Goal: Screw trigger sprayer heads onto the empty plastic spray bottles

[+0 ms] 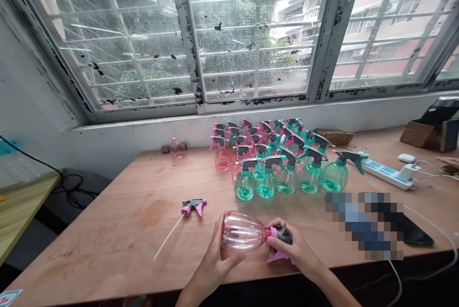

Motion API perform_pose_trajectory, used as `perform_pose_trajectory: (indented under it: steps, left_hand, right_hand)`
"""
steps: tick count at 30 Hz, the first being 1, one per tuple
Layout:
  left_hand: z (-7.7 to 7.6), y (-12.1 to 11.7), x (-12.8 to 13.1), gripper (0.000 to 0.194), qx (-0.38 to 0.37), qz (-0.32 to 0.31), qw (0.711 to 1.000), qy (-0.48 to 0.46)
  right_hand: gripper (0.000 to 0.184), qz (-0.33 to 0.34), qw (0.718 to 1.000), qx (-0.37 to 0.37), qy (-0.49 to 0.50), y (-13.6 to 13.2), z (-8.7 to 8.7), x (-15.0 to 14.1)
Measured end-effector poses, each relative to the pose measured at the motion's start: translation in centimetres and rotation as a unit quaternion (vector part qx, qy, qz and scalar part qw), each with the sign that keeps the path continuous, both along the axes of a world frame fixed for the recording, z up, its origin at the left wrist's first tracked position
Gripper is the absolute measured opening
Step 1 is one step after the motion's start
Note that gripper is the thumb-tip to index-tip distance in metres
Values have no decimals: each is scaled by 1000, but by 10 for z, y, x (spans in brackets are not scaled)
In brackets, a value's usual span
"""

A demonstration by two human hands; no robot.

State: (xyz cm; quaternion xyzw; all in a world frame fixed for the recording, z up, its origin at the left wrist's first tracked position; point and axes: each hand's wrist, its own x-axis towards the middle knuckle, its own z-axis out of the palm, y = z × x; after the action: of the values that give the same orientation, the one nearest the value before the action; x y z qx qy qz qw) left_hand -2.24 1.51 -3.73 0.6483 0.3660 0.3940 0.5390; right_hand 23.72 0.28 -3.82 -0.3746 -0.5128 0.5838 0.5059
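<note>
A clear pink spray bottle (244, 231) lies sideways in the air between my hands, above the table's front part. My left hand (217, 254) grips the bottle's base end, thumb below and fingers behind. Around the pink collar and black-and-pink spray head at the neck, my right hand (287, 245) is closed; its pink trigger (278, 257) points down. To the left, a loose pink-and-black spray head (193, 206) rests on the table with its thin white tube (168, 238) stretching toward the front.
Several green spray bottles (287, 182) and pink ones (223, 159) stand grouped behind my hands. A pink bottle without a spray head (178, 149) is near the wall. At right are a power strip (385, 173), a dark phone-like slab (418, 230), cables and a cardboard box (418, 134).
</note>
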Motion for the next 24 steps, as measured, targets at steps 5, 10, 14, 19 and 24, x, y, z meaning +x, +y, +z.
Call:
perform_pose_trajectory:
  steps: [5, 10, 14, 19, 24]
  left_hand:
    - [-6, 4, -1, 98, 35, 20, 999, 14]
    - [-6, 3, 0, 99, 24, 32, 999, 18]
    - [0, 0, 1, 102, -12, 22, 1000, 5]
    - [-2, 3, 3, 100, -10, 27, 999, 15]
    - [-5, 4, 4, 96, 8, 35, 999, -9]
  right_hand:
    - [27, -3, 1000, 4, 3, 1, 2, 0]
    - [26, 4, 1000, 8, 13, 0, 2, -1]
    - [27, 7, 1000, 5, 10, 0, 1, -1]
    - [27, 7, 1000, 3, 9, 0, 3, -2]
    - [28, 13, 1000, 4, 15, 1, 4, -2]
